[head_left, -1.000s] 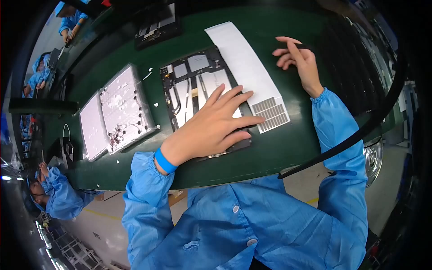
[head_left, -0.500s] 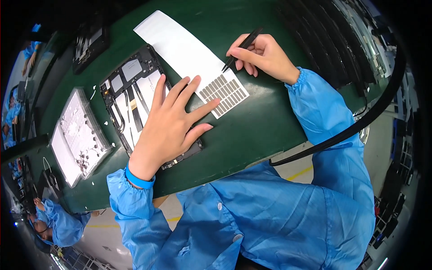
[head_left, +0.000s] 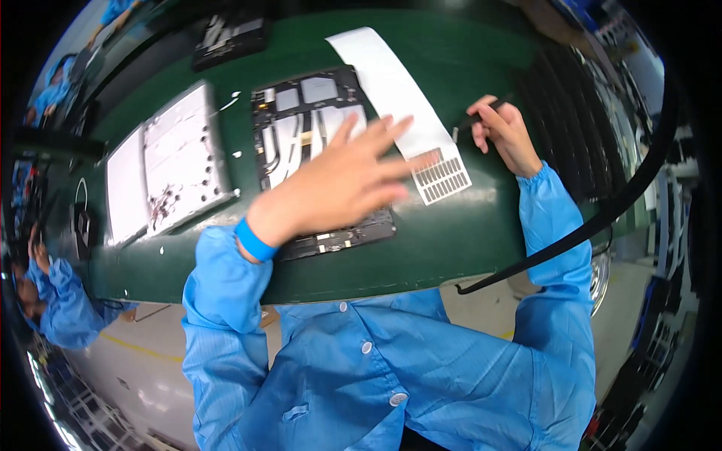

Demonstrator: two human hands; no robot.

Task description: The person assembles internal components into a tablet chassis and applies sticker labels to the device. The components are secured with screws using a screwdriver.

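Observation:
My right hand (head_left: 505, 137) pinches black tweezers (head_left: 475, 119) beside the sheet's right edge. A small greyish strip (head_left: 455, 135) shows at the tweezer tips. A long white backing sheet (head_left: 395, 86) lies slanted on the bench, with rows of small dark rectangular stickers (head_left: 444, 182) at its near end. My left hand (head_left: 338, 180), blurred by motion, is spread with nothing held. It hovers over an opened black electronic device (head_left: 350, 89), fingertips reaching toward the stickers. Silver plates and dark flat cables show inside the device; my hand hides its lower middle.
Left of the device lies a clear plastic tray (head_left: 180, 143) with small black bits. Another black device (head_left: 229, 39) sits at the far left. Dark panels (head_left: 568, 124) are stacked at the right, near a thick black cable (head_left: 556, 252). A person in blue (head_left: 71, 308) works at left.
The view has shifted, moving the bench items rightward in the picture. My right hand has drawn the tweezers away from the sticker rows, a strip now at their tips. My left hand moves, blurred.

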